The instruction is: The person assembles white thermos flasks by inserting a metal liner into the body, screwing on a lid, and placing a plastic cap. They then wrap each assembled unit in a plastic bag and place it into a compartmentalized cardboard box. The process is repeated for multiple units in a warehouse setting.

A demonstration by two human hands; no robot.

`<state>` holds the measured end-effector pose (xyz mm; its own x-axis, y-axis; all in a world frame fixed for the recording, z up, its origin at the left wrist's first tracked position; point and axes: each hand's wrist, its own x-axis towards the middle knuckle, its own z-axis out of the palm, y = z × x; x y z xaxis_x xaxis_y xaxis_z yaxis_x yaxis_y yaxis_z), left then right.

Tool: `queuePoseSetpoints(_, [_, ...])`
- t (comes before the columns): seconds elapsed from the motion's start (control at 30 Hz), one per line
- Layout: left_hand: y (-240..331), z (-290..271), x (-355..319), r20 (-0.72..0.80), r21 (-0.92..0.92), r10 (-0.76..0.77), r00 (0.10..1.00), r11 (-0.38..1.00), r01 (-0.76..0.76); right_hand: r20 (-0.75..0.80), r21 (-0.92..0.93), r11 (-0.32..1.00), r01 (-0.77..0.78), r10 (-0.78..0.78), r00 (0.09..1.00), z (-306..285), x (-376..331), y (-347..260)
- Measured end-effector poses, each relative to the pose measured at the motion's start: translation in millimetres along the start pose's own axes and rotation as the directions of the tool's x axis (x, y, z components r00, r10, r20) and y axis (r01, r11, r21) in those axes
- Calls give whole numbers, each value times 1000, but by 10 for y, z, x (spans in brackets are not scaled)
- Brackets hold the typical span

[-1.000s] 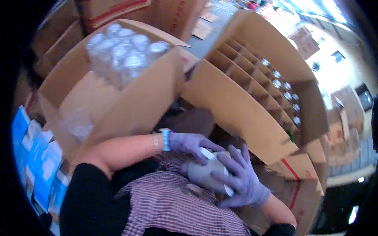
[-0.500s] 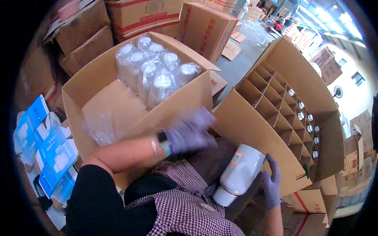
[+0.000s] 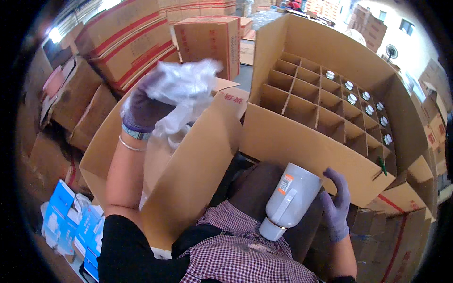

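Note:
A white plastic jug with a moulded handle, an orange-and-white label and a white cap lies tilted across my lap, cap toward me. My right hand, in a thin purple glove, is open beside the jug's base, fingers apart and slightly curled. My left hand, also gloved, is raised over the left carton, closed on a crumpled clear plastic bag. Motion blurs the bag; whether anything is inside it I cannot tell. Below it, a wrapped bottle shows partly inside the carton.
To the right stands a tall open carton with cardboard dividers; several white-capped bottles fill its far right cells. Closed cartons are stacked behind. Flattened blue-printed boxes lie at the lower left. A green thing sits on the divided carton's near edge.
My left hand has moved from above my lap to over the left carton and now grips the plastic bag. My right hand has opened slightly away from the jug. The view has shifted.

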<state>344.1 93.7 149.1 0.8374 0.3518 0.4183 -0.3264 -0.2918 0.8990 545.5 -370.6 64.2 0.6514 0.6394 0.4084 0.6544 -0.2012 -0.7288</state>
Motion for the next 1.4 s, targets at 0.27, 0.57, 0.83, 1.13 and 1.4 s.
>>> queuePoseSetpoints(0.27, [881,1564,1110,222,-952,560,798,300,55,-415,-317,813,489,-583,699,723,945,-602])
queuePoseSetpoints(0.57, [449,2616,795,15,12,441,897,897,-442,-524,578,782,232,138,841,419,1209,-120])
queuePoseSetpoints(0.83, [-927,2308,713,-265,-176,87,960,975,-137,-404,179,982,54,24,914,-12,824,95])
queuePoseSetpoints(1.13, [-1503,2849,152,-11,142,21,1000,990,-19,-149,-597,750,284,-451,880,475,252,1807])
queuePoseSetpoints(1.4, [-1054,2697,-1213,70,59,-49,996,997,45,-94,-115,936,333,-344,934,272,-765,763])
